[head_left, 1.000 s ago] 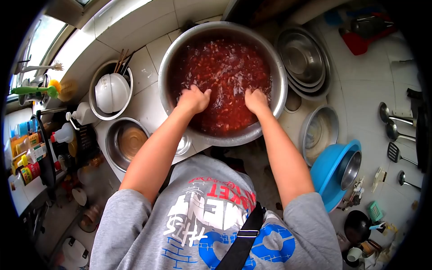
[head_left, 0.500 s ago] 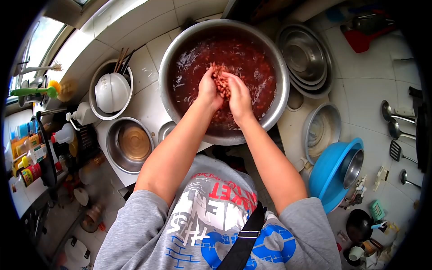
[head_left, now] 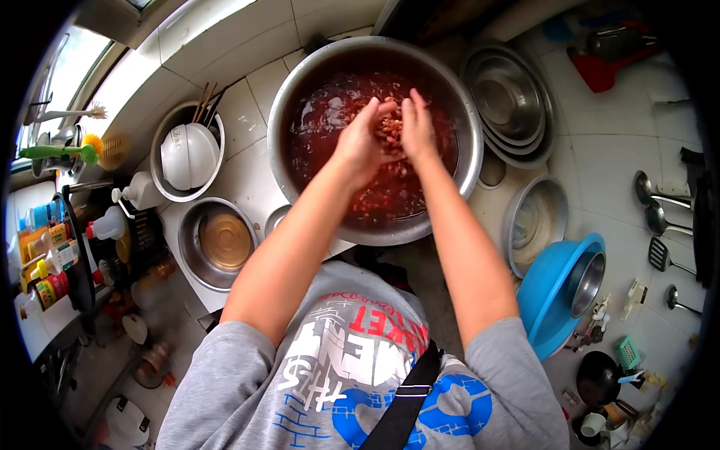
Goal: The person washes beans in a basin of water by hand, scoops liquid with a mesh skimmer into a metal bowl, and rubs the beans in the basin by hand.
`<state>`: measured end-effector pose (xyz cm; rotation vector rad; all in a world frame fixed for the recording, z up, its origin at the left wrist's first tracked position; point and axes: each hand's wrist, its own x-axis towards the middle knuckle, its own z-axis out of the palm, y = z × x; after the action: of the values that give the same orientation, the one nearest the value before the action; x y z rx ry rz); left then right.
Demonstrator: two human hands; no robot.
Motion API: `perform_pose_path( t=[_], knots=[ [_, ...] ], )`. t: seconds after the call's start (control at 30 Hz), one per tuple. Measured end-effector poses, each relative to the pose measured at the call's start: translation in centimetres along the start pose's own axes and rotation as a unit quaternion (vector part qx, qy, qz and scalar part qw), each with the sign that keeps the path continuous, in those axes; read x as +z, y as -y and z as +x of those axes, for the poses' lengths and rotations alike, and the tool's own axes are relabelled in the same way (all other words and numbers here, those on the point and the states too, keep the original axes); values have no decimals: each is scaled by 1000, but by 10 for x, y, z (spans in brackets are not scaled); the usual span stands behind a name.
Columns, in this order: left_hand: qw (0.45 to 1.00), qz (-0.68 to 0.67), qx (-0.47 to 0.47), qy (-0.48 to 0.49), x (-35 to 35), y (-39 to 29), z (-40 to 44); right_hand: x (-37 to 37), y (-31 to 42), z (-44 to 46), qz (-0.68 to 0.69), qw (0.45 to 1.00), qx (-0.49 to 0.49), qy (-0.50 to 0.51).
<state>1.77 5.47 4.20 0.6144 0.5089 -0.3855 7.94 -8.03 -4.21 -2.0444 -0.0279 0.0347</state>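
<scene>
A big metal basin [head_left: 470,154] holds dark red water [head_left: 319,124] with many small red beans in it. Over its middle, my left hand [head_left: 360,146] and my right hand [head_left: 418,131] face each other, cupped with fingers stretched upward. A clump of wet red beans [head_left: 390,135] lies between the palms, above the water. The lower edge of the left palm and some of the beans beneath are hard to make out.
Left of the basin stand a pot with white bowls [head_left: 189,156] and chopsticks, and a metal pot [head_left: 217,244]. On the right are stacked metal basins [head_left: 506,97], another metal basin [head_left: 536,221] and a blue tub [head_left: 551,300]. Ladles [head_left: 656,220] hang farther right.
Both hands have shifted right and slightly away from me, fingers now pointing more upward. The gap between them has widened at the top, with beans still between the palms.
</scene>
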Motion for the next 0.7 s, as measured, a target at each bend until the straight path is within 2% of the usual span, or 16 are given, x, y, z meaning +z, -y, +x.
perform_pose_path(
  t=[0.07, 0.1, 0.13, 0.2, 0.3, 0.33, 0.4, 0.5, 0.53, 0.57, 0.6, 0.63, 0.67, 0.7],
  knots=[
    [971, 208, 96, -63, -12, -17, 5, -29, -12, 12, -118, 993, -11, -2],
    [949, 290, 74, -96, -25, -29, 11, -37, -17, 14, -128, 992, 15, -10],
    [928, 327, 118, -134, -47, -29, 26, -42, -23, 16, -152, 987, 50, -22],
    [789, 546, 158, -234, -75, -34, 45, -42, -24, 15, -174, 983, 50, -40],
    [737, 557, 150, -351, -81, -27, 57, -24, -65, 27, -270, 960, 40, -62],
    [755, 539, 145, -345, -88, -23, 68, -20, -54, 28, -184, 977, 103, -25],
    [788, 503, 132, -330, -97, -19, 90, 2, -46, 29, -194, 955, 213, -76],
    [903, 302, 112, -285, -77, -9, 102, 20, -23, 28, 71, 958, 268, -68],
    [935, 224, 96, -258, -80, -6, 111, 24, -11, 27, 166, 940, 291, -71],
    [981, 78, 46, -171, -89, -2, 126, 23, 0, 25, 264, 902, 337, -49],
    [991, -1, -2, -135, -59, -14, 100, 23, 10, 25, 358, 853, 379, -27],
    [993, -77, -1, -86, -50, -15, 93, 22, 19, 24, 448, 792, 414, -4],
    [988, -152, -1, -38, -44, -16, 90, 19, 27, 20, 502, 785, 362, 26],
    [986, -166, 17, -12, -37, -18, 85, 15, 34, 13, 553, 773, 307, 54]
  ],
)
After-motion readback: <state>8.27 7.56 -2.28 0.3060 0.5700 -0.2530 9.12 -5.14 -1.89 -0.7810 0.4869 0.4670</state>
